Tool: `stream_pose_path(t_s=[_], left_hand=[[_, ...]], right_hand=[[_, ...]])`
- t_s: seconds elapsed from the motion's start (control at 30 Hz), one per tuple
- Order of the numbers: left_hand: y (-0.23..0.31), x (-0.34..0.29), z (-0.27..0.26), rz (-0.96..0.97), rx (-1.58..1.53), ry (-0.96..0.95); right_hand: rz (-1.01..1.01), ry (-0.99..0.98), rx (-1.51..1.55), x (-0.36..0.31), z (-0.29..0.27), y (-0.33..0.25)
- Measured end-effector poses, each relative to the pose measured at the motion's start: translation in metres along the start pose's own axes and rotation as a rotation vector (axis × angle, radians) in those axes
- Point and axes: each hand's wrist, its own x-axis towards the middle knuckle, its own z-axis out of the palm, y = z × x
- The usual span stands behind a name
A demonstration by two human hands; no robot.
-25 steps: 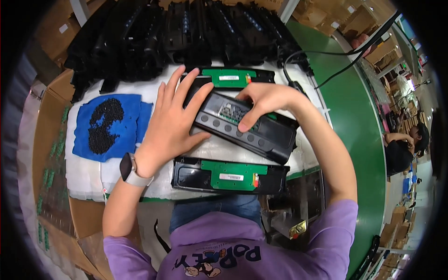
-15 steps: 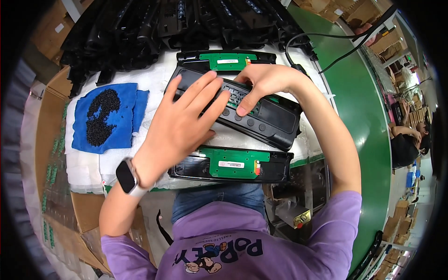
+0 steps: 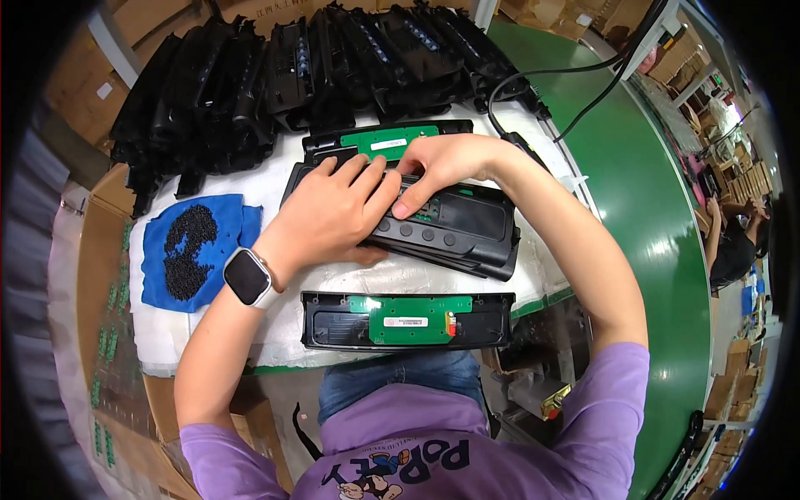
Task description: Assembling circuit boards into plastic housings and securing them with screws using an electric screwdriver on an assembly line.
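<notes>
The left hand (image 3: pixel 337 208) lies over the left part of the button panel (image 3: pixel 479 221), fingers spread and thumb by its near edge (whether it grips, I cannot tell), while the right hand (image 3: pixel 437 167) is bent over the panel's middle, thumb on the top face, its hold partly hidden. Beneath the panel is the white-covered desk (image 3: pixel 279 337). Beyond the panel, a wide heap of black plastic housings (image 3: pixel 325 67) fills the far side. The panel itself is long, black and slanted, its right end nearer the person. Nearer than the panel and apart from it lies a black shell (image 3: pixel 337 321). Left of the panel is a blue cloth (image 3: pixel 154 258). Within that near shell sits a green circuit board (image 3: pixel 429 327); another board (image 3: pixel 387 142) shows just beyond the panel. Smallest are the black bits (image 3: pixel 185 275) (too tiny to identify) piled on the cloth.
</notes>
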Motion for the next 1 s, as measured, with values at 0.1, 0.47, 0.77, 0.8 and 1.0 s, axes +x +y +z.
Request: stream_pose_path(t_s=[0.1, 0.47, 0.77, 0.8, 1.0], left_hand=[[-0.001, 0.001, 0.007, -0.002, 0.047, 0.078], [-0.006, 0.012, 0.002, -0.155, 0.14, 0.221], [-0.022, -0.006, -0.011, -0.288, 0.118, 0.729], [-0.027, -0.013, -0.007, -0.351, 0.062, 0.681], [-0.02, -0.002, 0.008, -0.543, -1.114, 0.381]], right_hand=[[0.003, -0.01, 0.101, 0.0, -0.001, 0.002], [-0.131, -0.015, 0.467, -0.002, -0.01, 0.015], [-0.329, 0.302, 0.92, -0.061, -0.016, 0.041], [-0.36, 0.325, 1.001, -0.063, -0.014, 0.053], [-0.559, 0.439, 1.456, -0.073, 0.009, 0.055]])
